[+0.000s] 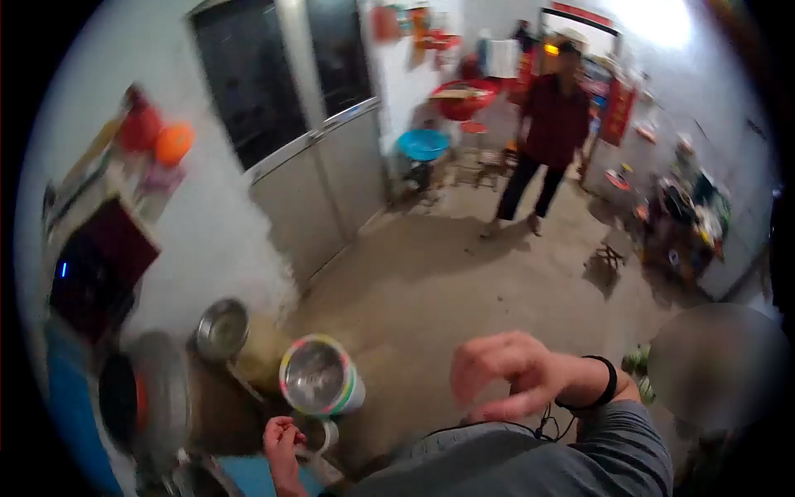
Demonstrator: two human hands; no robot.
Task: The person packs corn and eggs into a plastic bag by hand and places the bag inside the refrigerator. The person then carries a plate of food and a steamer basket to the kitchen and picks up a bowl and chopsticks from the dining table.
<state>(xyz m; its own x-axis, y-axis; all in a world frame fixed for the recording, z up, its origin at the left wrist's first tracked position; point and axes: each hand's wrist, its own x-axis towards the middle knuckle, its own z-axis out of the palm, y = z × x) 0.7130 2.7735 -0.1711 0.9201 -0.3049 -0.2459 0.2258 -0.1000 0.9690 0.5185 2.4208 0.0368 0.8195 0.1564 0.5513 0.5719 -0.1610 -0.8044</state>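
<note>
My right hand (509, 374) is raised in front of my grey shirt (530, 460), its fingers bent and apart from the thumb, with nothing between them. A black band circles that wrist. Lower down on the left, my left hand (284, 439) has its fingers curled; whether they hold anything is too small to make out. It is beside a pale round handle or ring (329, 435). Just above it stands a white bucket (354, 393) with a colourful rim and a metallic-looking inside.
A person (553, 120) in dark clothes stands on the floor ahead. Closed double doors (319, 182) are at left. A blue basin (423, 145), red basin (465, 101) and small stool (611, 253) stand farther off. A metal bowl (222, 330) and large pan (166, 398) are lower left.
</note>
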